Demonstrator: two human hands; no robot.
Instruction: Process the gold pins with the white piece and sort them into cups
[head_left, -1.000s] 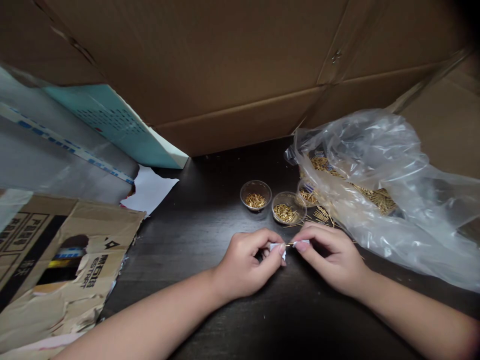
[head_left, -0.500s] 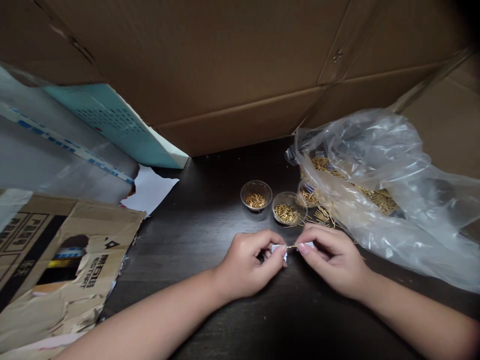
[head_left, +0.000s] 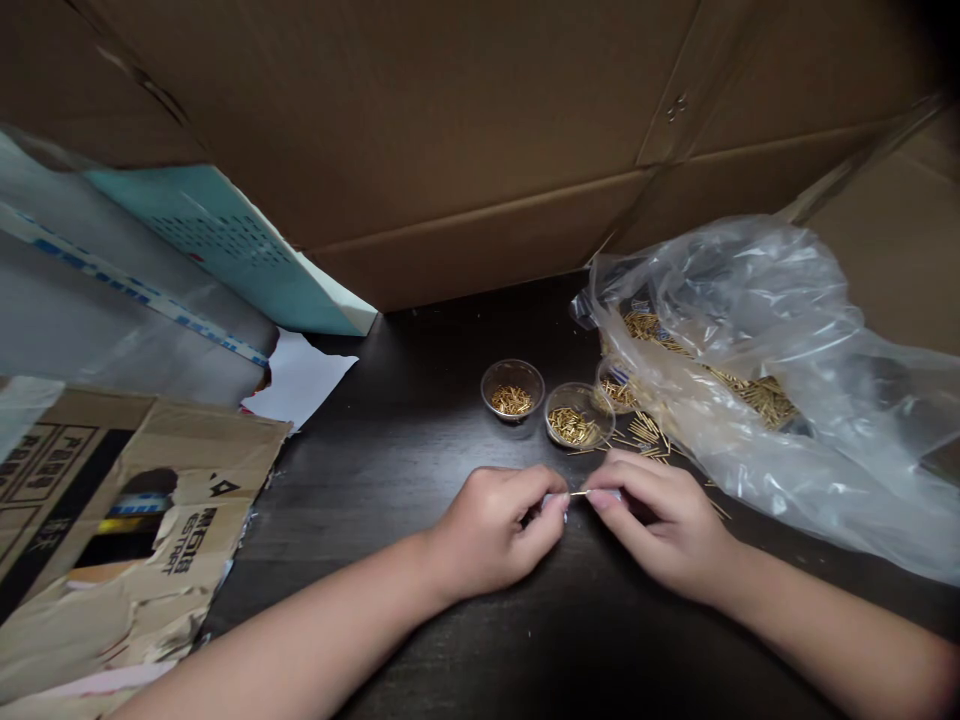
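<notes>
My left hand [head_left: 499, 530] and my right hand [head_left: 660, 530] meet in front of me above the dark wooden table [head_left: 360, 520]. Both pinch small pieces of white paper [head_left: 555, 499]. A thin gold pin [head_left: 578, 492] runs across the gap between my fingertips, and its held end is hidden in the right hand's paper. Just beyond my hands stand several small clear cups holding gold pins, the nearest [head_left: 579, 415] close to my right fingers. Loose gold pins [head_left: 646, 432] lie beside it.
A crumpled clear plastic bag [head_left: 750, 440] with many gold pins inside fills the right side. Torn cardboard [head_left: 150, 530] lies at the left, and a large cardboard sheet [head_left: 450, 130] overhangs the back. Teal board and white paper [head_left: 296, 380] sit back left.
My hands have closed in around the paper, so less of it shows. My right hand has turned slightly, and the gold pin stays between them.
</notes>
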